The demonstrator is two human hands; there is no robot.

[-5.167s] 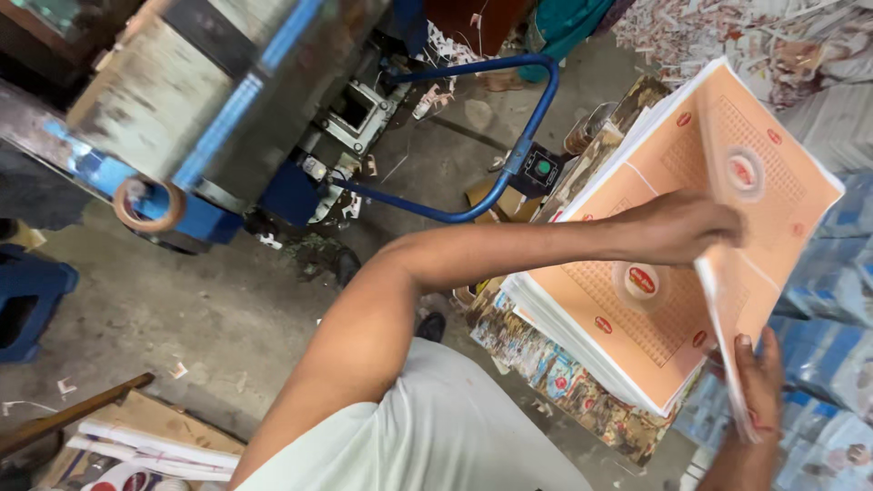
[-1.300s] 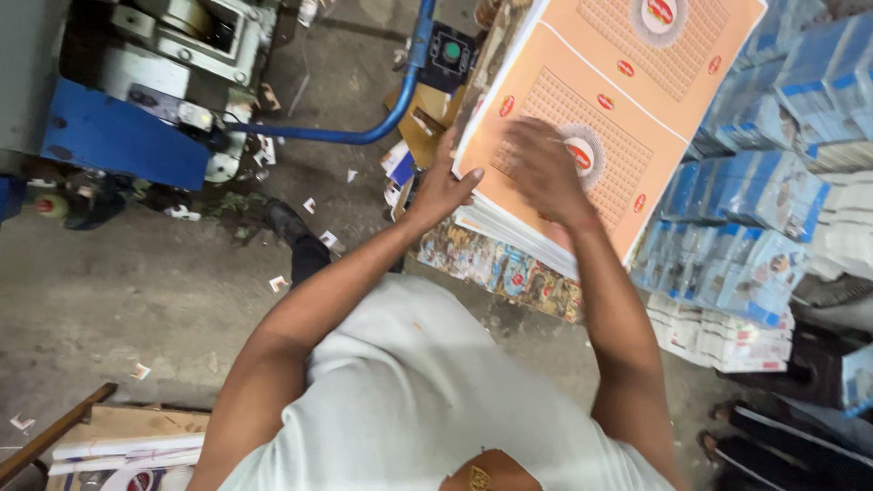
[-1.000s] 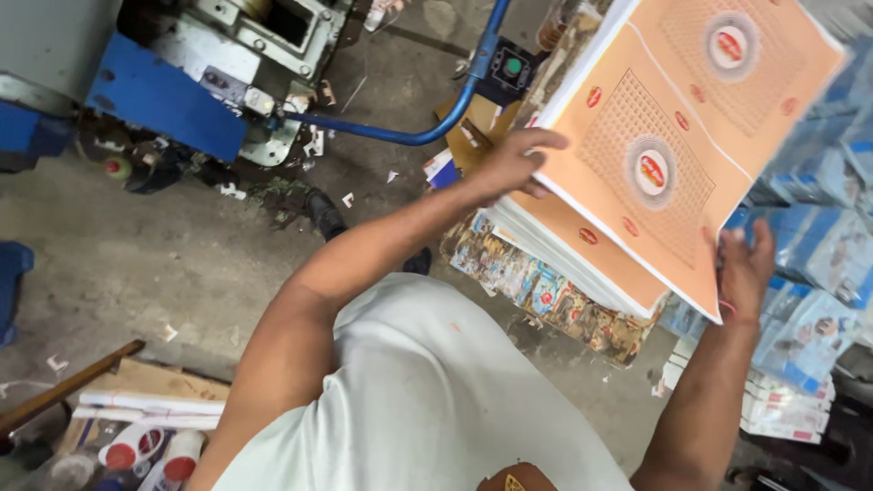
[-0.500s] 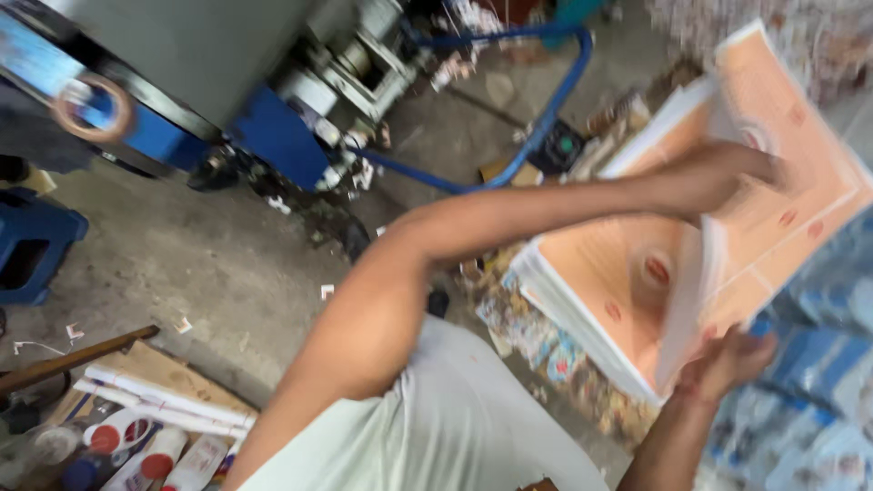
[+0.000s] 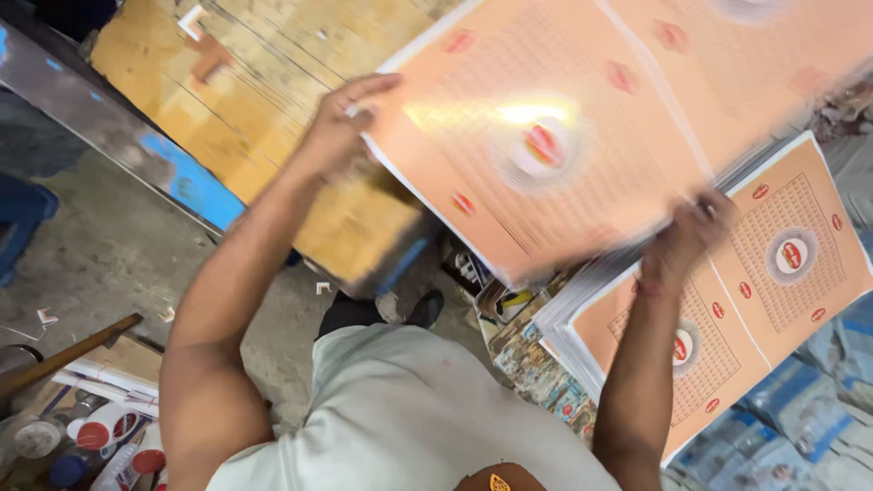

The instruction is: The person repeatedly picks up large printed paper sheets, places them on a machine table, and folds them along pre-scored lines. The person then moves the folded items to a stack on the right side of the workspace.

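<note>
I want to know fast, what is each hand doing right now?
Left hand: closed on the far edge of the lifted orange sheets.
Right hand: gripping the near edge of the same sheets, blurred.

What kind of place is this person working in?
Probably a print or packaging workshop. Both hands, left hand and right hand, lift a batch of orange printed sheets off a tall stack, beside a worn wooden worktable on a gritty concrete floor.
</note>
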